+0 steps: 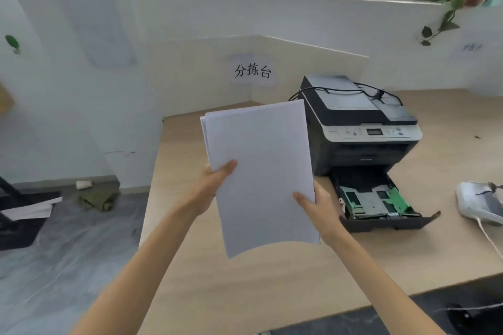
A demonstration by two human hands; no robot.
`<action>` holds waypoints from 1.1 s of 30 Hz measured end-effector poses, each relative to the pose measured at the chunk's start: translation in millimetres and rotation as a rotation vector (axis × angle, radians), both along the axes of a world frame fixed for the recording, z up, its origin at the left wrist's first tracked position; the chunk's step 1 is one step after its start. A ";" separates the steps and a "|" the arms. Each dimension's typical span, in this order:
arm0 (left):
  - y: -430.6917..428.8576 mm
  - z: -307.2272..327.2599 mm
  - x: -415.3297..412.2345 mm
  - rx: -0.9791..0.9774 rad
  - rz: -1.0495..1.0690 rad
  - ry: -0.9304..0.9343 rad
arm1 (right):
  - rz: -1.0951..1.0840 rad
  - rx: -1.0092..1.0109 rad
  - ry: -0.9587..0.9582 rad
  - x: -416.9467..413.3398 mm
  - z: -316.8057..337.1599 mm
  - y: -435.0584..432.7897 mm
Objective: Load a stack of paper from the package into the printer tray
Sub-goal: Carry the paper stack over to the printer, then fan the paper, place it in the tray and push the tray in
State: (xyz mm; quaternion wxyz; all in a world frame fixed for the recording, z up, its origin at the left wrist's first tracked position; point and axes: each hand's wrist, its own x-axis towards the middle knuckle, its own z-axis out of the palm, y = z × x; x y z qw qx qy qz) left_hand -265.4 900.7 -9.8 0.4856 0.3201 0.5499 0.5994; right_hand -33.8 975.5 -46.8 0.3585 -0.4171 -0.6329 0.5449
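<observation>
Your left hand [211, 185] pinches the left edge of the white stack of paper sheets [258, 171], thumb pressed across the front and the fingers hidden behind it. Your right hand [317, 205] clamps the stack's lower right edge the same way, thumb lying on the top sheet. You hold the stack raised above the light wooden desk [272, 294] at the centre of the frame, tilted up toward you, with its bottom edge curling and the top left corners of the sheets slightly fanned.

Right of the stack, the grey and black multifunction printer [359, 122] stands on the desk, a black cable [353, 91] draped over its lid. Its black paper tray [381, 202] is pulled out in front of it, at the right centre of the frame; green guides show inside and no paper lies in it. At the right edge of the frame a small white device [479, 202] sits on the desk, well apart from the tray
</observation>
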 end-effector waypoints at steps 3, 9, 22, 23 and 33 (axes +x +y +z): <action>39.5 -7.3 1.6 -0.018 0.173 0.086 | 0.073 -0.007 -0.034 -3.4 -3.4 48.3; 75.9 -15.5 -2.8 -0.046 0.155 0.313 | 0.334 -0.033 0.022 -20.2 30.8 133.2; 134.3 -57.4 -34.6 -0.135 0.065 0.373 | 0.032 -0.139 0.096 -80.6 -15.4 161.3; 136.0 -63.5 -33.1 -0.146 0.106 0.340 | 0.019 -0.148 0.078 -83.7 -21.1 162.3; 152.7 -125.7 -22.1 -0.233 0.199 0.217 | 0.043 -0.282 0.058 -92.6 -73.9 179.7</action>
